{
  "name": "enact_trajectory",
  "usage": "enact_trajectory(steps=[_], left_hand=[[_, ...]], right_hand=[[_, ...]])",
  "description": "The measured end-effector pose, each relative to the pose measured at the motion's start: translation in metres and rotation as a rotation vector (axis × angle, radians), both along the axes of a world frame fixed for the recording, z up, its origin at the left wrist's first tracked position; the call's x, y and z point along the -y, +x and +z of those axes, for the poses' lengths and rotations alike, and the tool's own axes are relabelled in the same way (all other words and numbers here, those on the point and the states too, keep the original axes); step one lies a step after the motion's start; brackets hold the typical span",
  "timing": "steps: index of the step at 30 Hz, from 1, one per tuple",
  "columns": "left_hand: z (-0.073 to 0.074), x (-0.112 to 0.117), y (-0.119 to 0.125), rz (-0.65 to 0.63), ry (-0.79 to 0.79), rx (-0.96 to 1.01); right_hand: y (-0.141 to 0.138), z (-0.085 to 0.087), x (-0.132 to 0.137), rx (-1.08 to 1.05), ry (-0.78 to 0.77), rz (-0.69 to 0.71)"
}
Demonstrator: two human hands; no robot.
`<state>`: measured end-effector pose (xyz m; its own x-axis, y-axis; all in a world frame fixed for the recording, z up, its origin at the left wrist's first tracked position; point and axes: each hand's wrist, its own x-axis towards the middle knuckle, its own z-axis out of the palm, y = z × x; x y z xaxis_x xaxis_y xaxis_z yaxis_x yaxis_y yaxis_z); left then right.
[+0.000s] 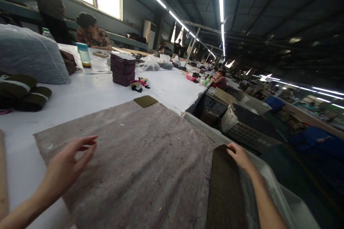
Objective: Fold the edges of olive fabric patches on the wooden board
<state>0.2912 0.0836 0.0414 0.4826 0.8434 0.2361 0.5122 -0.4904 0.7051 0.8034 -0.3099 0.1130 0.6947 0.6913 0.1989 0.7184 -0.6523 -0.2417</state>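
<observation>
My right hand (239, 154) pinches the far corner of a long dark olive piece of fabric (224, 186), which lies along the right edge of a worn grey-brown cloth (139, 157). Over the left part of that cloth hovers my left hand (71, 159), its fingers curved and apart, with nothing in them. A small olive fabric patch (145, 101) with rounded corners rests at the cloth's far edge. The near end of the long piece runs out of view.
Rolled olive bundles (24, 91) and a stuffed clear bag (29, 53) lie at left. Beyond stand a stack of dark purple pieces (123, 69) and a teal-lidded bottle (84, 55). A pale plastic bin (271, 175) borders the table at right. A person (92, 34) leans at the far side.
</observation>
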Motion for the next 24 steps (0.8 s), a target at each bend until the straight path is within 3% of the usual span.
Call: enact_trajectory(steps=[3,6,8,11,14,17,24], left_hand=[[0.025,0.039,0.071,-0.372,0.003,0.074],[0.041,0.091,0.149,-0.749,-0.013,0.060],[0.044,0.126,0.198,-0.897,0.010,0.005],[0.046,0.174,0.254,-1.006,0.092,-0.086],[0.050,0.213,0.286,-1.003,0.127,-0.071],[0.053,0.238,0.302,-0.998,0.147,-0.024],[0.049,0.250,0.319,-1.095,0.087,0.085]], right_hand=[[-0.022,0.003,0.012,0.021,0.031,0.011],[-0.044,0.005,0.022,0.060,0.054,0.017],[-0.059,0.009,0.027,0.120,0.069,0.027],[-0.083,0.015,0.032,0.253,0.079,0.073],[-0.107,0.019,0.035,0.357,0.051,0.179],[-0.125,0.018,0.036,0.409,0.050,0.258],[-0.147,0.011,0.039,0.289,0.119,0.217]])
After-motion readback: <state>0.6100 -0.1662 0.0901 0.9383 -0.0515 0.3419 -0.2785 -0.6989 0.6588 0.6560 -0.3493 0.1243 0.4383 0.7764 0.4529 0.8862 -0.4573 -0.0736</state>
